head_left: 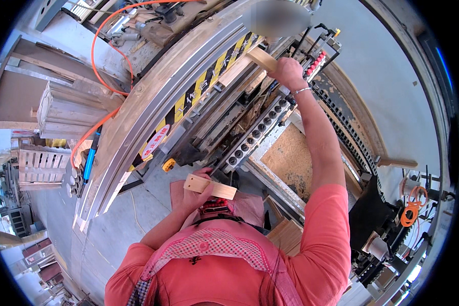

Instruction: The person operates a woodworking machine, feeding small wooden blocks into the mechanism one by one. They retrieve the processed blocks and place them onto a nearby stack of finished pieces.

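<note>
My left hand (190,200) is closed around a short, pale wooden block (222,190) in front of my apron. Small dark holes show near the block's left end. Stretched out far ahead, my right hand (289,75) grips the near end of another light wooden piece (262,59) over the machine. Beside and below that piece lies a further wooden strip (235,71), along the machine's striped black-and-yellow edge (201,87). The fingertips of my right hand are partly hidden behind the hand.
A metal rail with round black holes or rollers (257,133) runs along the machine. Right of it sits a sawdust-covered panel (285,155). An orange hose (93,51) loops over the long beam at left, near a blue tool (91,157). Slatted wooden parts (43,163) stand farther left.
</note>
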A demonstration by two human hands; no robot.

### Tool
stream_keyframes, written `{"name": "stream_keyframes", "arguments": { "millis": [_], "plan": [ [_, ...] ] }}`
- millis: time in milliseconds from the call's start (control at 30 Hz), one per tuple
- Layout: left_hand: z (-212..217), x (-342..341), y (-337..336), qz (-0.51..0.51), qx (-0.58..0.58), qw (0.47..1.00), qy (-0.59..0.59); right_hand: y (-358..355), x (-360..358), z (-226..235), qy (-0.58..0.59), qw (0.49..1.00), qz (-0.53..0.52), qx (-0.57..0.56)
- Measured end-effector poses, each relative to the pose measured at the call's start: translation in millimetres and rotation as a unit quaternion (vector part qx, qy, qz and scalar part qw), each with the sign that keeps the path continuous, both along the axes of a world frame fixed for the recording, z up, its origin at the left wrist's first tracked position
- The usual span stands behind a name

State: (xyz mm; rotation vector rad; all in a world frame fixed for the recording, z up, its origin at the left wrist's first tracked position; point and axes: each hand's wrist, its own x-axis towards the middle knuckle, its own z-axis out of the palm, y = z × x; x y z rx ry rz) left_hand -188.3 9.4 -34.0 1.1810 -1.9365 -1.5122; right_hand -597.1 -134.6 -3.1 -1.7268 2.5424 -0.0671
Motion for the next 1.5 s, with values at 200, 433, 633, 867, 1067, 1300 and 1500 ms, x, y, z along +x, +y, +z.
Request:
{"name": "stream_keyframes", "arguments": {
  "millis": [200, 433, 633, 867, 1067, 1300, 1500],
  "plan": [
    [-8.1, 0.2, -1.7, -0.019, -0.071, 0.997, 0.003, -5.7, -0.4, -7.2, -0.023, 0.999, -0.035, -0.006],
    [-12.2, -0.4, -2.7, -0.019, -0.096, 0.995, -0.003, -6.6, -2.7, -10.1, -0.025, 0.999, -0.036, -0.020],
    [-15.9, 1.0, -3.2, -0.020, -0.086, 0.996, 0.004, -6.4, -2.6, -12.7, -0.021, 0.999, -0.035, -0.033],
    [-23.3, 2.2, -1.2, -0.009, -0.069, 0.997, 0.028, -7.1, -1.9, -12.0, -0.017, 0.999, -0.039, -0.022],
    [-27.3, 1.6, 0.1, 0.013, -0.048, 0.997, 0.055, -7.1, 0.1, -8.6, -0.018, 0.999, -0.034, -0.021],
    [-17.3, -1.1, -1.8, 0.011, -0.050, 0.998, 0.046, -7.8, 1.3, -5.7, -0.023, 0.999, -0.043, -0.009],
    [-10.7, -1.2, -3.1, -0.001, -0.046, 0.999, 0.000, -7.9, 1.5, -6.7, -0.020, 0.999, -0.043, -0.012]
  ]
}}
